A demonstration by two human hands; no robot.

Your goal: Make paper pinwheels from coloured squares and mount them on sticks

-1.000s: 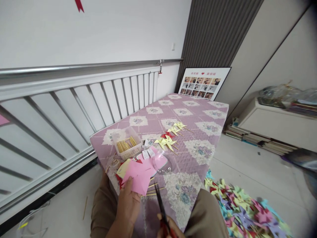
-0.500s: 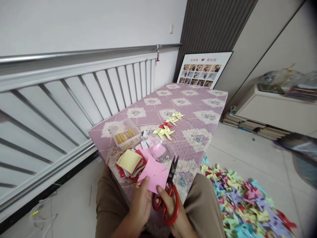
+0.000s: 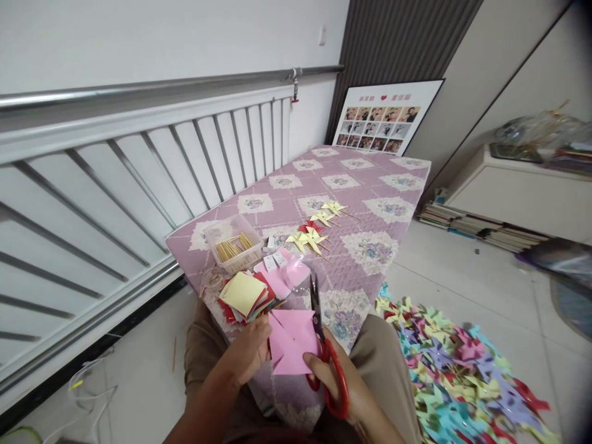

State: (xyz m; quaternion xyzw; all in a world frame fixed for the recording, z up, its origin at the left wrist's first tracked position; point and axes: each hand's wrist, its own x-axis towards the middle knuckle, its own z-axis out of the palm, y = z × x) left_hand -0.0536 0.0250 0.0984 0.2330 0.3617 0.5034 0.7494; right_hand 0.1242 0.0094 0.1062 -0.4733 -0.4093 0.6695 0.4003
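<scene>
Gripping red scissors (image 3: 330, 370), right hand (image 3: 345, 388) is now closing blades (previously wide) into pink paper (image 3: 291, 342); left hand (image 3: 247, 348) is pinching its edge.

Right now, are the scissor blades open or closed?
Closed, or nearly so: the scissors in the right hand show one dark line of blade along the pink paper square, which the left hand holds.

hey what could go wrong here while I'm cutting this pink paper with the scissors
1. The left hand pinches the pink paper square close to the blades of the red scissors in the right hand; a slip might nick a finger.
2. The paper is held at one edge only, so it may bend and the cut wander.
3. The paper stack sits at the table edge and might get knocked off.
</scene>
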